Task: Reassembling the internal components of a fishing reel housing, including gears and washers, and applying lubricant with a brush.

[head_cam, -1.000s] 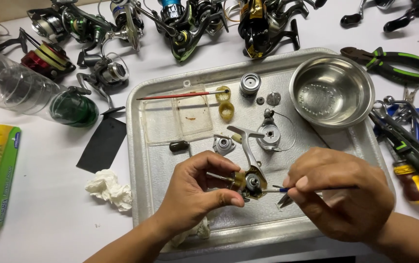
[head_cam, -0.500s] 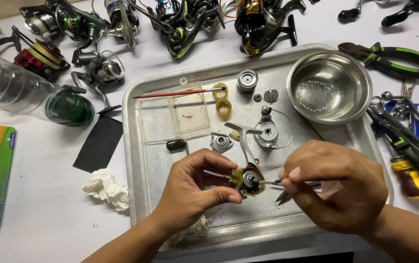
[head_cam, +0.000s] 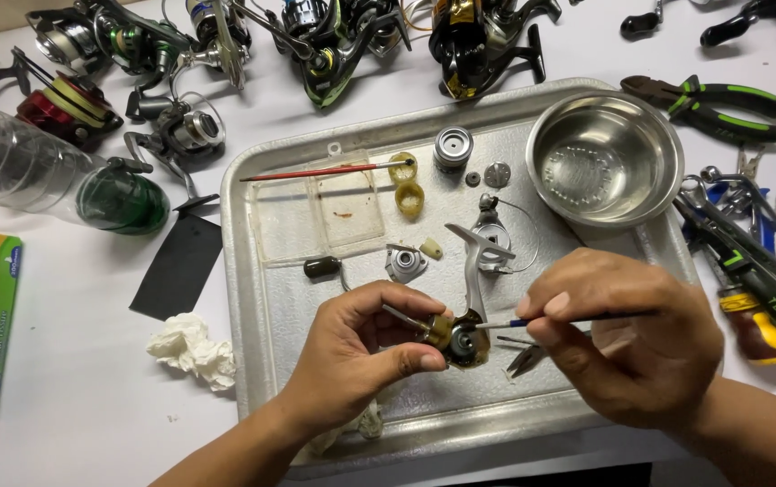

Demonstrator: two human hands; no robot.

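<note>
Hands barely shifted — reel part point(head_cam: 462, 338) pinched in left hand point(head_cam: 361, 356), brush point(head_cam: 559, 318) in right hand point(head_cam: 627, 347)

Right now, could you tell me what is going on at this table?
A person is working over a metal tray. The left hand holds a small reel part with a brassy collar, and the right hand points a thin brush into it. Loose small parts, a red-handled brush and a steel bowl sit in the tray. Several fishing reels lie behind it and pliers to the right.
</note>
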